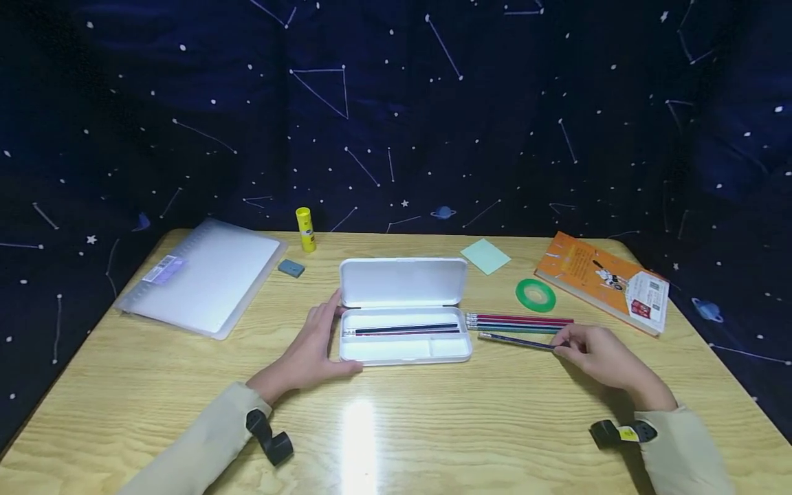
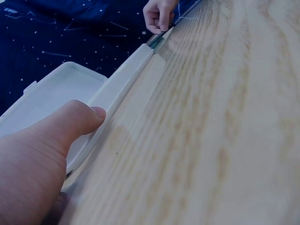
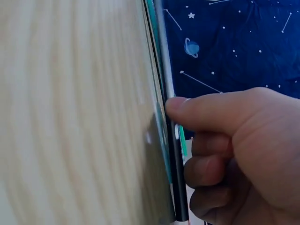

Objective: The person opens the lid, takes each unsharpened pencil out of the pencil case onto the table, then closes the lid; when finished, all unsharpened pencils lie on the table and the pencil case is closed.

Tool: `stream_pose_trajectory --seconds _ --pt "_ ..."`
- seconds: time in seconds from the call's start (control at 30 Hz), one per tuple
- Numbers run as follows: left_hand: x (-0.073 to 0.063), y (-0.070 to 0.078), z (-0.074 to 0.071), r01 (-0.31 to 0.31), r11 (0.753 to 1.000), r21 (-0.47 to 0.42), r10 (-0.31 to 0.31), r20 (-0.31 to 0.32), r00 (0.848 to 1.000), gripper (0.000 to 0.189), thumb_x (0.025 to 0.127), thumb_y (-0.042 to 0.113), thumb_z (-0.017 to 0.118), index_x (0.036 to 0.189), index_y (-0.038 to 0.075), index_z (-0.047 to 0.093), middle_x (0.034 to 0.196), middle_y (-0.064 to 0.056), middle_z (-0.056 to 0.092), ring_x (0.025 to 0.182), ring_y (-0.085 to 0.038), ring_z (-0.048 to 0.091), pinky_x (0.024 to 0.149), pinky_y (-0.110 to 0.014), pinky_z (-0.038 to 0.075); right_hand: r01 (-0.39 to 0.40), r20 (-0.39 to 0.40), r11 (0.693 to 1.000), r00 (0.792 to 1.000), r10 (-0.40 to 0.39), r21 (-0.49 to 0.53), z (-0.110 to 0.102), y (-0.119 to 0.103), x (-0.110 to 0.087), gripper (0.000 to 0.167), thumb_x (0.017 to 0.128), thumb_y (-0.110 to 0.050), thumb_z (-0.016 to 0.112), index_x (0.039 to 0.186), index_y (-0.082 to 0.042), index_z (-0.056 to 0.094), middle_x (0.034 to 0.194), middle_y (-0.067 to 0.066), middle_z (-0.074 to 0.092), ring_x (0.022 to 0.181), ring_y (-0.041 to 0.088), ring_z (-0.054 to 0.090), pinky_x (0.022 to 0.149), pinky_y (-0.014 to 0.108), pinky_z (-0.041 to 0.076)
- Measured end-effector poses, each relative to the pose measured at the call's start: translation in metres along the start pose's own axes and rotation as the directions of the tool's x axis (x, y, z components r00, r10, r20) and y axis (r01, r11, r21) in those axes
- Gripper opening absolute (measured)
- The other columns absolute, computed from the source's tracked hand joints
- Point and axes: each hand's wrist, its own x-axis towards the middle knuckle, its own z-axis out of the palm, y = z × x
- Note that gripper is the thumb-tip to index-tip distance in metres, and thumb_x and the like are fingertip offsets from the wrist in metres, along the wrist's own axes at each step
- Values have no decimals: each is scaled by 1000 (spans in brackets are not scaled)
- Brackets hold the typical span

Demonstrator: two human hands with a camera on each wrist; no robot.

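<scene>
In the white case (image 1: 386, 351), pencils (image 1: 402, 328); left grip (image 1: 309, 354) spread against it, right grip (image 1: 597, 354) pinching another pencil (image 1: 520, 342).

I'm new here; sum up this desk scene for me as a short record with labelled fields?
Left grip: left hand holds the white pencil case at its left end, thumb on the near edge
Right grip: right hand pinches a dark pencil near its right end
Case lid: open, tilted back
Inside case: pencils in the long compartment
Right of case: row of pencils, green tape roll, orange book
Left of case: folder, eraser, upright yellow glue stick
Behind, right: pale green paper
</scene>
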Motion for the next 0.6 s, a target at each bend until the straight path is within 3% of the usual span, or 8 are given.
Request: stream_pose_trajectory --seconds 0.13,0.37,0.6 --pt "-1 1 -1 -3 1000 -1 3 1 1000 124 68 43 85 155 11 2 139 -10 45 124 -23 37 105 -47 36 1 1 1000 1000 -1 12 1 -3 1 9 84 -3 70 85 -10 65 59 -12 39 53 -4 32 48 20 31" --pt "-1 1 -1 -11 1000 2 11 2 1000 124 68 42 84 155 10 3 139 -11 45 123 -23 37 104 -46 37 -8 -45 1000 999 9 8 8 -4 12 21 81 1 70 99 -3 62 64 -7 42 55 -2 37 50 21 33" --pt "-1 0 -1 -31 999 35 31 7 999 124 70 43 82 155 8 -1 138 -10 44 119 -22 37 101 -45 38 -15 -55 1000 998 14 -21 11 -3 27 25 80 1 71 103 -1 61 65 -4 44 56 0 37 50 21 32"
